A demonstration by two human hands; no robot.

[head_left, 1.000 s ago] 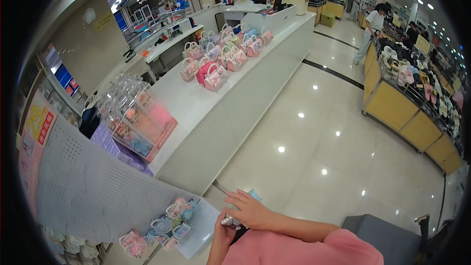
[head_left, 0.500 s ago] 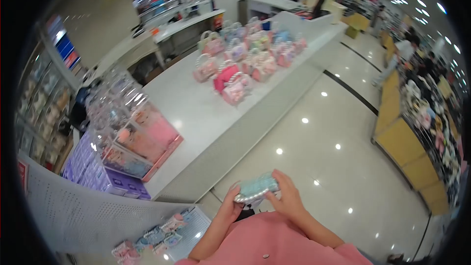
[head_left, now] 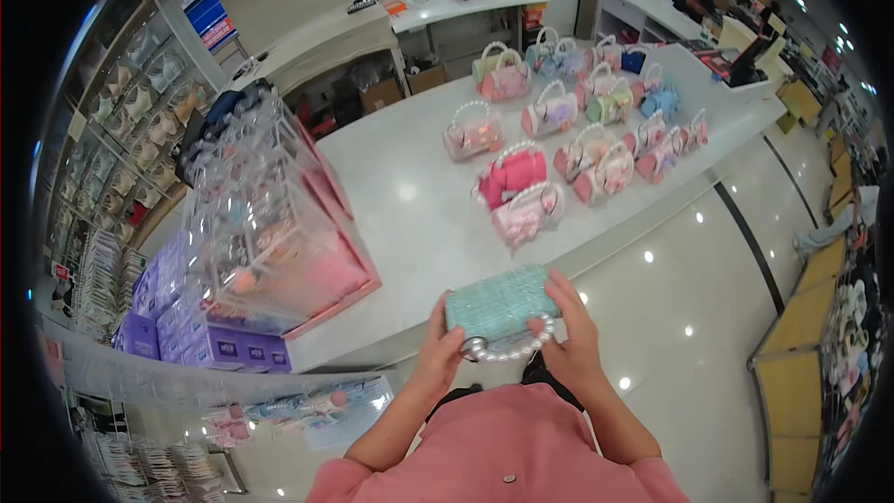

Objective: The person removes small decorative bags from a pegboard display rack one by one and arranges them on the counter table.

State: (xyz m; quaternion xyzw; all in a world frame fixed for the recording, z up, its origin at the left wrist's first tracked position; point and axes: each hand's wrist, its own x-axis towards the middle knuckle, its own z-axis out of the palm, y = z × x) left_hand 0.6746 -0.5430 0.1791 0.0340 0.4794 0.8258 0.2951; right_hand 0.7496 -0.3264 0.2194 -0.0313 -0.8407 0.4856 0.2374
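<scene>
Between my two hands is a small mint-green handbag (head_left: 496, 301) with a pearl-bead handle (head_left: 510, 352) hanging toward my body. My left hand (head_left: 441, 340) grips its left end, thumb on the near face. At the right end my right hand (head_left: 570, 331) is wrapped around it, with the thumb beside the beads. The bag is held in front of the counter's near edge. Closest on the white counter (head_left: 400, 224) are a pale pink handbag (head_left: 529, 216) and a hot pink handbag (head_left: 512, 177), both with pearl handles.
Several more pastel handbags (head_left: 596, 154) stand farther along the counter. Clear boxes with pink contents (head_left: 289, 261) stack at the left, beside purple cartons (head_left: 223, 349). A rack with small bags (head_left: 279, 414) is low at left. Yellow display bins (head_left: 787, 401) line the right.
My view has swung right, so the counter now lies more directly ahead. The mint-green bag has come up and tilted, showing its broad face and handle. Both hands still hold it.
</scene>
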